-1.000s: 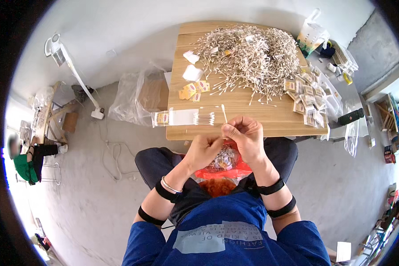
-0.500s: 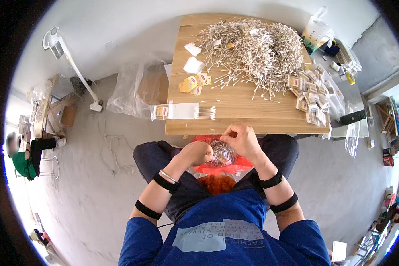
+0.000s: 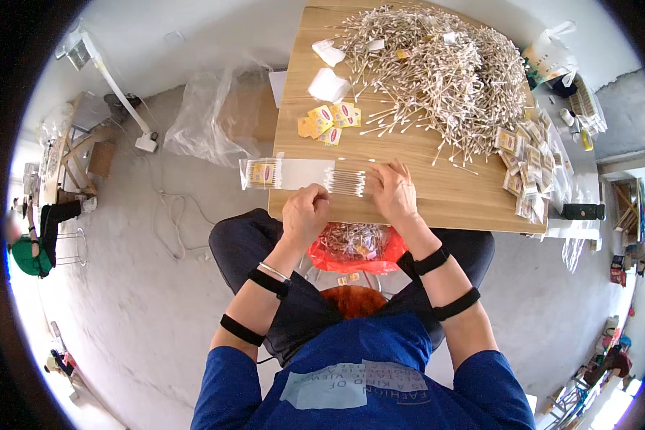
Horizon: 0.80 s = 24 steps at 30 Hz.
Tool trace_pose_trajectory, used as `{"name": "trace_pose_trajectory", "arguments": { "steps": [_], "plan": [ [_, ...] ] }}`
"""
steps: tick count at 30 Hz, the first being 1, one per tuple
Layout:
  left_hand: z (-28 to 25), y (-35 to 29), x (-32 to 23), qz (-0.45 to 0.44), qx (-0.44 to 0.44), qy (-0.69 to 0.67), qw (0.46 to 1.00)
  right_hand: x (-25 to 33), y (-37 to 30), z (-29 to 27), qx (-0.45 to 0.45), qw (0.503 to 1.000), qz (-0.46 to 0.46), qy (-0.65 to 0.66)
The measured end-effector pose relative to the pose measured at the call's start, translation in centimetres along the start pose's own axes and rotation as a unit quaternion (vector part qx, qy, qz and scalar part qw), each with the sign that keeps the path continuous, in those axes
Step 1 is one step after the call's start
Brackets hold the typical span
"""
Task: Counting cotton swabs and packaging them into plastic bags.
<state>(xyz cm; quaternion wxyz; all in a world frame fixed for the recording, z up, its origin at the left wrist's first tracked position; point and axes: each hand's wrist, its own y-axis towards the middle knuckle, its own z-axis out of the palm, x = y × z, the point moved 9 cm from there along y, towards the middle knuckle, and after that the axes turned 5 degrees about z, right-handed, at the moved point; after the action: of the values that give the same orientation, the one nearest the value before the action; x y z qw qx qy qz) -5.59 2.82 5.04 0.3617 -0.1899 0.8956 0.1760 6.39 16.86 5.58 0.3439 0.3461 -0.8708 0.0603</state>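
A neat row of cotton swabs (image 3: pixel 347 182) lies on the right end of a white paper strip (image 3: pixel 301 174) near the table's front edge. My left hand (image 3: pixel 307 213) is closed at the strip's lower edge, just left of the swabs. Its fingertips are pressed together, and whatever they may hold is hidden. Beside the right ends of the row, my right hand (image 3: pixel 395 193) rests low over the table. Its fingers are loosely bent and a little apart, with nothing visible in them. A clear packet of swabs with a yellow card (image 3: pixel 263 173) lies at the strip's left end.
A large heap of loose swabs (image 3: pixel 437 79) covers the far table. Yellow cards (image 3: pixel 330 123) and white paper pieces (image 3: pixel 329 86) lie at left. Filled packets (image 3: pixel 527 161) pile up at right. Below the edge, a red bag (image 3: pixel 355 251) holds more swabs. A person (image 3: pixel 32 251) sits far left.
Both hands have risen from over the red bag to the table, beside the swab row. My right hand's fingers have loosened from a pinch. The head view has shifted slightly.
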Motion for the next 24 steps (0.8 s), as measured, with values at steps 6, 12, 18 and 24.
{"name": "trace_pose_trajectory", "arguments": {
  "steps": [6,12,18,24],
  "plan": [
    [-0.9,2.9,0.7,-0.026,-0.129,-0.101,0.986,-0.1,3.8,1.5,-0.008,0.999,-0.027,-0.023],
    [-0.2,4.4,1.4,-0.114,-0.121,-0.209,0.964,0.0,4.3,1.5,0.012,0.998,0.021,0.059],
    [0.6,5.8,0.3,-0.117,-0.119,-0.454,0.875,1.7,2.9,0.7,0.049,0.966,0.078,0.240],
    [1.1,5.1,-0.2,-0.170,-0.129,-0.554,0.805,3.5,2.0,-0.4,0.056,0.962,0.068,0.260]
  ]
}}
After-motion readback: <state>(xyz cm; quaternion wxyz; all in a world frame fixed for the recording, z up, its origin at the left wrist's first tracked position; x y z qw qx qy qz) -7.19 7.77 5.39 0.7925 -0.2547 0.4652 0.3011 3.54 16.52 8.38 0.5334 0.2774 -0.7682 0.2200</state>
